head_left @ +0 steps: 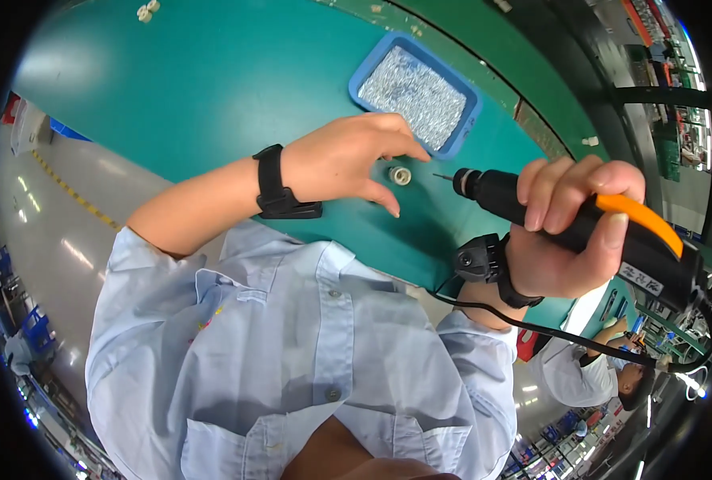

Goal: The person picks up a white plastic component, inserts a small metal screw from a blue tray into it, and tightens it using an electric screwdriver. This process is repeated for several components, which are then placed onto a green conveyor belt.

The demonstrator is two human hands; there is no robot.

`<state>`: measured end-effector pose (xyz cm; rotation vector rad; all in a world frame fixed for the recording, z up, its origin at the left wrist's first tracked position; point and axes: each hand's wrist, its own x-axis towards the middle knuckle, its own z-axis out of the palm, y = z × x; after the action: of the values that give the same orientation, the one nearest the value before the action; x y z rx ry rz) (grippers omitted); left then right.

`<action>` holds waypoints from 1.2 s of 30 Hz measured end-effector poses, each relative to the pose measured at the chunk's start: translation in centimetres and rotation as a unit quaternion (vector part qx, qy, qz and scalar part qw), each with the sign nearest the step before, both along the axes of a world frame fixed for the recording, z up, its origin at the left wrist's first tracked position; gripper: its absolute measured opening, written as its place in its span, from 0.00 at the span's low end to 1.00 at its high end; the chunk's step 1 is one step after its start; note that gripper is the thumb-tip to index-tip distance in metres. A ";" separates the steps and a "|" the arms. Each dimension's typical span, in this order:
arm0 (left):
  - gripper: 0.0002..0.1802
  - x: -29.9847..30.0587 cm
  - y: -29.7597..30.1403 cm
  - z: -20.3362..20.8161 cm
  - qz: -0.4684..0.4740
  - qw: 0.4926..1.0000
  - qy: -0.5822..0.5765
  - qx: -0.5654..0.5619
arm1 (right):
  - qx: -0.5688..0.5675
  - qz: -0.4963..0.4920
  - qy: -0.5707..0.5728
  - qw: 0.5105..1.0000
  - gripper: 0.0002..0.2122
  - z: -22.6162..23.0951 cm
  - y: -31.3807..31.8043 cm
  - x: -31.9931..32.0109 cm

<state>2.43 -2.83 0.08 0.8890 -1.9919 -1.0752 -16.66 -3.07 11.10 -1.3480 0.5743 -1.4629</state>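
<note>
A small cream-coloured round fitting [400, 176] stands on the green table mat. My left hand [348, 158] is beside it, thumb and forefinger spread apart around it without visibly gripping it. In my right hand [573, 216] is a black electric screwdriver [496, 194] with an orange lever, my fingers wrapped around its body. The thin bit points left toward the fitting, with a gap between them. Just beyond my left fingertips sits a blue tray [358, 78] filled with many small shiny metal pieces, too small to tell exactly.
A black cable [564, 331] loops from the screwdriver's rear end past my right wrist. A few cream pieces [147, 10] lie at the far left of the green table [212, 88]. Green metal framing borders its far right side. Another person [572, 372] works at lower right.
</note>
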 end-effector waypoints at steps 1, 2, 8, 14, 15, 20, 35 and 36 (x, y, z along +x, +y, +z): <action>0.24 -0.3 -0.3 -0.4 -0.005 1.000 -0.011 0.018 | -0.001 0.007 0.003 1.000 0.15 -0.1 -0.6 0.1; 0.23 -0.4 -0.6 -0.5 -0.009 0.999 -0.023 0.033 | -0.005 0.014 0.006 1.000 0.15 -0.1 -1.1 0.3; 0.17 -0.4 -0.6 -1.8 -0.017 0.997 -0.025 0.076 | 0.019 0.030 0.030 0.999 0.15 -0.5 -1.1 1.7; 0.13 -0.5 -0.3 -0.7 -0.009 0.990 -0.022 0.143 | 0.025 0.059 0.030 0.997 0.14 -1.1 -0.6 2.4; 0.13 -0.5 -0.4 -0.7 -0.008 0.989 -0.021 0.143 | 0.026 0.061 0.030 0.997 0.14 -1.2 -0.6 2.4; 0.13 -0.5 -0.4 -1.0 -0.004 0.989 -0.022 0.144 | 0.007 0.059 0.058 0.997 0.13 -2.1 -0.5 2.7; 0.12 -0.3 -0.3 -1.4 -0.007 0.993 -0.020 0.119 | -0.003 0.066 0.048 0.997 0.12 -2.8 -1.1 3.6; 0.12 -0.4 -0.2 -1.5 -0.004 0.994 -0.011 0.107 | -0.001 0.053 0.078 0.996 0.11 -2.6 -1.0 3.8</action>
<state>2.04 -3.07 -1.42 1.0077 -1.9247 -1.3077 -12.81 -4.10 8.48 -1.4814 0.5917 -1.2804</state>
